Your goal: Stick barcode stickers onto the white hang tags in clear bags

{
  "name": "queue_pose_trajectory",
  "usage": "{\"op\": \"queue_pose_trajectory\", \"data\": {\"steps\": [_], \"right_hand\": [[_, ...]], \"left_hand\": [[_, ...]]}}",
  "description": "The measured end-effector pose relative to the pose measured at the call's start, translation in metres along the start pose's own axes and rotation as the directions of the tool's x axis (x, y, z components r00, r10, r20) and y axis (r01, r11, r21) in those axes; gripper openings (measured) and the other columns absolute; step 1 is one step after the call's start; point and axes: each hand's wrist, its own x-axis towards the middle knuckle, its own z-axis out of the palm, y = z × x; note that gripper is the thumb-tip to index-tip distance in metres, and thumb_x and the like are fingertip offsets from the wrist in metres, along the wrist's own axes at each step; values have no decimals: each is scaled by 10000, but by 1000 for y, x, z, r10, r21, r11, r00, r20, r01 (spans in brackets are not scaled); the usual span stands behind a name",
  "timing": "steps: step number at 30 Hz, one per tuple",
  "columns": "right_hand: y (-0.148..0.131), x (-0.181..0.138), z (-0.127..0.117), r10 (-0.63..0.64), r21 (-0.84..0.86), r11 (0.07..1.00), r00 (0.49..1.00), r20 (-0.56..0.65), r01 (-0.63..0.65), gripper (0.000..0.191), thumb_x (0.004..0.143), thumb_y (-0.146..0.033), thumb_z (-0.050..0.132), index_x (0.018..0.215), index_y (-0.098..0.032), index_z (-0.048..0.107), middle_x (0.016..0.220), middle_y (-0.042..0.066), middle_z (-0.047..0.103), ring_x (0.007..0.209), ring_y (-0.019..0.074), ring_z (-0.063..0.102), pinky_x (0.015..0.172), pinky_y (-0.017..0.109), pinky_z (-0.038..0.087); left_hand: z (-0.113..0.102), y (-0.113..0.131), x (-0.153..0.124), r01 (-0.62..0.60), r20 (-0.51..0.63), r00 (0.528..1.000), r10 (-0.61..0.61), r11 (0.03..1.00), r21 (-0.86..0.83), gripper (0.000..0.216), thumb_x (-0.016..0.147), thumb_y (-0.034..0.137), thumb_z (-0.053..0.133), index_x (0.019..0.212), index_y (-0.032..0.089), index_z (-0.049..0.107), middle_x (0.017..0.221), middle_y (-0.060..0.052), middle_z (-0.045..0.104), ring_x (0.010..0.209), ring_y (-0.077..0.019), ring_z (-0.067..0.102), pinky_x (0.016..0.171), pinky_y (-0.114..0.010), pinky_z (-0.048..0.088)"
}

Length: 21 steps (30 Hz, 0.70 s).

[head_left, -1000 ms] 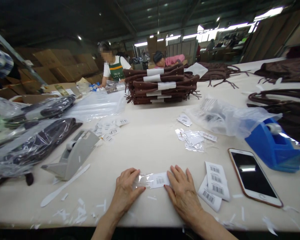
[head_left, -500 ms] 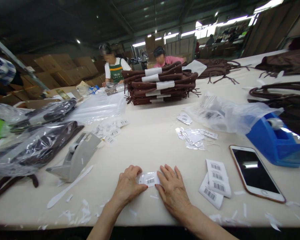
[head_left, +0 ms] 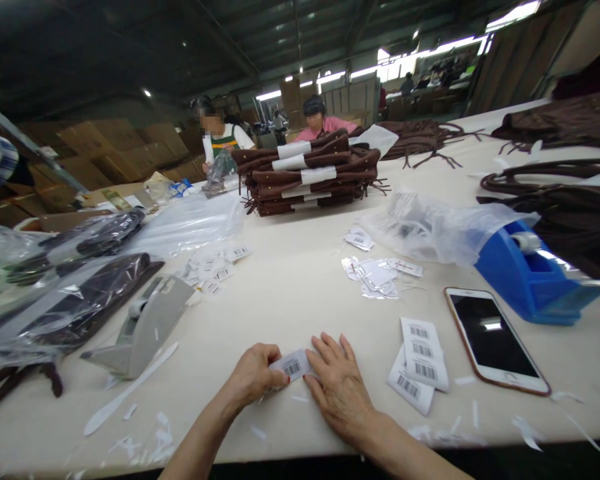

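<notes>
A small white barcode tag (head_left: pixel 292 364), which looks as if it has a clear sleeve, is held just above the table near its front edge. My left hand (head_left: pixel 257 375) pinches the tag's left end between thumb and curled fingers. Flat on the table, my right hand (head_left: pixel 338 381) has its fingers stretched forward, thumb and index close to the tag's right edge. To the right of that hand lie overlapping barcode label strips (head_left: pixel 422 357). Further forward are a pile of clear-sleeved tags (head_left: pixel 380 277) and, to the left, a scatter of small printed labels (head_left: pixel 207 268).
A grey tape dispenser (head_left: pixel 145 327) stands left, beside plastic-wrapped brown goods (head_left: pixel 80 300). A phone (head_left: pixel 495 337) and a blue tape dispenser (head_left: pixel 535 277) are right. Stacked brown bags (head_left: pixel 310 177) stand ahead, with two people beyond. Paper scraps litter the front edge.
The tag's right end has tilted up and the tag has shifted slightly left with my left hand. My right hand stays flat beside it. The whole view has swung slightly right.
</notes>
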Motion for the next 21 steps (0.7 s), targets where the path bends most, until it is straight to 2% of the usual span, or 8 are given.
{"op": "queue_pose_trajectory", "data": {"steps": [6,8,10,13,15,17,21], "right_hand": [[0,-6,-2,-74,81,994,997,-6,74,352,828,-303,467,1158,-191,517,1246,87,516,1218,248,369,1052,504,183],[2,-5,-5,-25,161,986,998,-52,34,342,804,-265,493,1129,-168,535,1199,94,550,1166,229,428,1045,467,223],[3,-2,-12,86,281,958,993,-77,-62,376,756,-233,538,1121,-145,536,1137,98,583,1085,219,489,994,419,313],[5,6,-23,210,538,813,974,81,-221,256,746,-262,535,959,-144,614,866,49,657,808,177,580,759,309,453],[7,10,-29,230,680,671,955,188,-295,195,767,-291,505,777,-147,637,676,5,629,639,134,553,614,247,436],[11,11,-34,262,767,556,944,202,-319,212,763,-308,511,700,-138,620,622,-9,597,599,114,521,575,225,408],[21,10,-38,358,846,371,899,251,-383,245,750,-380,521,738,-144,584,656,-7,595,621,120,527,525,213,411]], "left_hand": [[7,13,2,-17,61,998,29,983,-185,137,497,226,609,544,155,501,480,76,419,489,-93,361,450,-220,245],[8,21,0,-38,78,995,59,970,-239,163,496,233,625,537,155,488,477,79,406,484,-85,338,448,-220,232],[9,28,-3,-63,104,990,98,952,-301,190,511,257,638,543,155,481,481,83,396,484,-79,327,452,-217,233],[9,37,-7,-86,132,981,145,924,-372,195,527,264,653,574,148,502,498,84,401,503,-76,336,468,-211,244],[9,40,-9,-90,137,978,155,914,-395,206,518,253,675,606,141,528,516,81,426,521,-78,350,477,-211,243],[8,38,-10,-84,149,976,157,909,-409,237,503,250,699,642,130,550,535,71,463,535,-83,373,487,-213,248],[9,29,-12,-56,187,969,162,880,-471,253,567,311,669,690,119,558,515,62,472,502,-85,386,481,-218,254]]}}
